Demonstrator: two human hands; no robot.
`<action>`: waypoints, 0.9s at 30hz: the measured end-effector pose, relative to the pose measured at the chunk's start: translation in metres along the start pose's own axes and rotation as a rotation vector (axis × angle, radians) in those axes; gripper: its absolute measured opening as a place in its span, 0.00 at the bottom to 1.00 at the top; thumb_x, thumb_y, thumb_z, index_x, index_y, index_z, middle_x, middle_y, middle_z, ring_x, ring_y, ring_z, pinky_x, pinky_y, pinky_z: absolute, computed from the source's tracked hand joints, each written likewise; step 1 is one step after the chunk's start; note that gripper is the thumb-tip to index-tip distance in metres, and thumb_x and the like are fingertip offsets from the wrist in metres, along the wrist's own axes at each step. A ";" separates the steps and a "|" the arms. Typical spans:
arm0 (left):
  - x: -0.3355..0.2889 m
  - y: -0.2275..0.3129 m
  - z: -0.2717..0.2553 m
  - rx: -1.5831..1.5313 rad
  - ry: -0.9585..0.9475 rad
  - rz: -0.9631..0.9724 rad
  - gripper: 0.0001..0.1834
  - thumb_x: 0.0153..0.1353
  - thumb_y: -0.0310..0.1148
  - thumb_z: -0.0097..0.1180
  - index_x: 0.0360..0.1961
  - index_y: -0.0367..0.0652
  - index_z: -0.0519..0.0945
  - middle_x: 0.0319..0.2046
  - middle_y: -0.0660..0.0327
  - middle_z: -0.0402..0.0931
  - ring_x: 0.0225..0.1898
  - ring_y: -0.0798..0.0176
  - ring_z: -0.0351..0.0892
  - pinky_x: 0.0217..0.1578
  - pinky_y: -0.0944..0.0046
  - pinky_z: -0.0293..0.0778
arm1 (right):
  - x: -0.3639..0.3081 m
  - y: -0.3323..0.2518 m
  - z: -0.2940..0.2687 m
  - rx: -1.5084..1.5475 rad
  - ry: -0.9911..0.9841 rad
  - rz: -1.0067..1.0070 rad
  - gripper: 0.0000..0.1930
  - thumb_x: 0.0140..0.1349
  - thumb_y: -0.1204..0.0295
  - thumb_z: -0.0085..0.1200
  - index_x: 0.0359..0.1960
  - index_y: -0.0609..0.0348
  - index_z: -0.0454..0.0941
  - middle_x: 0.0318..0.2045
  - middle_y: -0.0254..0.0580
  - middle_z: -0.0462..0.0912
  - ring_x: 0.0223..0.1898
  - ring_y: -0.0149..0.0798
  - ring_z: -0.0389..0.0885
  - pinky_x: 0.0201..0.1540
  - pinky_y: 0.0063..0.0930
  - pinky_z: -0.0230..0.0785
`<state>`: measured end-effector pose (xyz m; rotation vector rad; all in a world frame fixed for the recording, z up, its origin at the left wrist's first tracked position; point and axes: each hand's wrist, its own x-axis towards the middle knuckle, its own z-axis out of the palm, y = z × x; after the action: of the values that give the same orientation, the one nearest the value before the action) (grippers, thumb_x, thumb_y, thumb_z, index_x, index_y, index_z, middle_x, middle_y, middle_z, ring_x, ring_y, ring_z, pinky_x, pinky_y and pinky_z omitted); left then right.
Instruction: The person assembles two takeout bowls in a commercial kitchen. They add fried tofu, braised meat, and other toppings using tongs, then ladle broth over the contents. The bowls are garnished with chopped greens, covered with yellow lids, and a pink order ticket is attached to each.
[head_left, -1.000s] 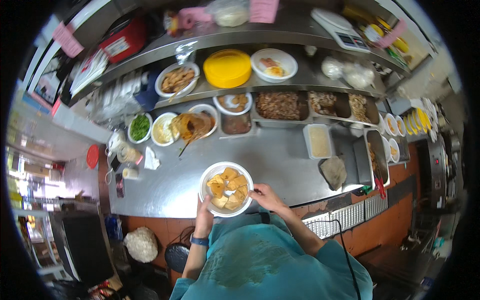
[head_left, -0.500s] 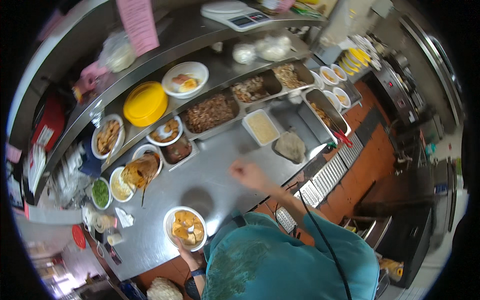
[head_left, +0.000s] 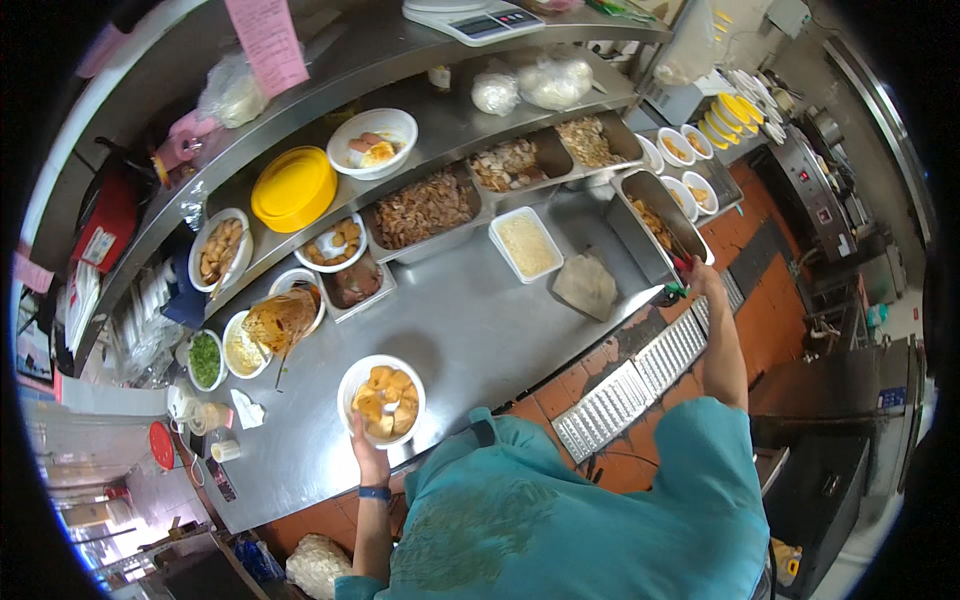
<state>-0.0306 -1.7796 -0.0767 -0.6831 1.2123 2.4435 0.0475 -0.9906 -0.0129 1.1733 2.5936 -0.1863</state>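
My left hand is wrapped round the near side of a white bowl, with its thumb at the rim. Golden-brown chunks of food lie in the bowl around a pale middle. Far to the right, my right arm is stretched out. My right hand is closed on the red handle of a utensil, apparently tongs, at the corner of a deep metal pan. Brownish food pieces lie in that pan. The utensil's far end is hard to make out.
A white tub of pale shreds and a folded cloth lie on the steel counter. Behind them stand metal pans of chopped meat. Bowls of greens and other food line the left. An overhead shelf curves above.
My right hand has swung from above the middle of the counter out to the right and closed on the red handle. My left hand still holds the bowl.
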 end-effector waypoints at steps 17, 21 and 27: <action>0.050 -0.005 0.016 0.018 0.161 0.128 0.29 0.73 0.43 0.49 0.70 0.43 0.60 0.64 0.56 0.68 0.65 0.58 0.68 0.64 0.57 0.67 | -0.193 -0.221 -0.046 0.747 -0.197 -0.341 0.20 0.74 0.62 0.48 0.59 0.62 0.75 0.36 0.35 0.83 0.26 0.23 0.70 0.28 0.17 0.64; 0.062 -0.018 0.024 0.012 0.164 0.142 0.30 0.73 0.45 0.50 0.70 0.43 0.60 0.64 0.56 0.68 0.64 0.57 0.70 0.63 0.56 0.69 | -0.230 -0.374 -0.059 0.410 -0.173 -0.894 0.16 0.70 0.59 0.51 0.45 0.60 0.79 0.21 0.45 0.80 0.20 0.41 0.79 0.26 0.35 0.70; 0.075 -0.034 0.030 0.031 0.229 0.149 0.32 0.71 0.47 0.54 0.69 0.43 0.61 0.62 0.55 0.70 0.63 0.58 0.70 0.61 0.58 0.69 | -0.237 -0.536 -0.029 -0.080 -0.146 -1.036 0.17 0.69 0.60 0.50 0.43 0.62 0.81 0.35 0.60 0.84 0.42 0.61 0.83 0.47 0.53 0.74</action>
<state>-0.0843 -1.7294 -0.1240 -0.9144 1.4300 2.5135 -0.2118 -1.5071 0.0879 -0.2922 2.7614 -0.3444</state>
